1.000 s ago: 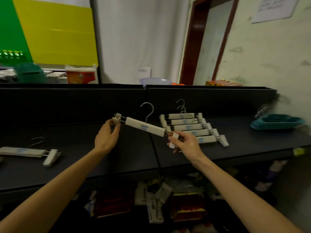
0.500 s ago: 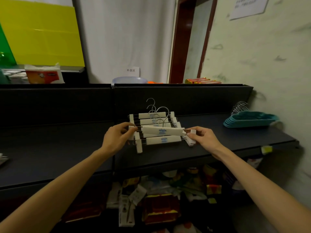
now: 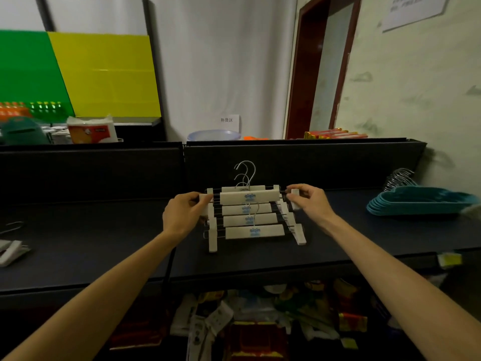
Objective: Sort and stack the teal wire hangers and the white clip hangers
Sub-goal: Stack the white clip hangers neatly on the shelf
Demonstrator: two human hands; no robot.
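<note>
Both hands, left (image 3: 182, 217) and right (image 3: 313, 203), pinch a white clip hanger (image 3: 250, 198) atop the stack (image 3: 253, 231).

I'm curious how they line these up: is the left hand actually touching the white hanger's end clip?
Touching. The head view shows the left hand pinching the left end clip of the top white clip hanger, fingers wrapped around it.

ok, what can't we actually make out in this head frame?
- Clip hanger at far left: cut off by the frame edge.
- Teal hanger stack: count unreadable, layers merge; right end cut off.
- Held white clip hanger: both end clips partly hidden by the left hand and right hand; whether it touches the stack below is unclear.
- Goods under the shelf: too dark and blurred.
- Wall notice: cropped and illegible.
</note>
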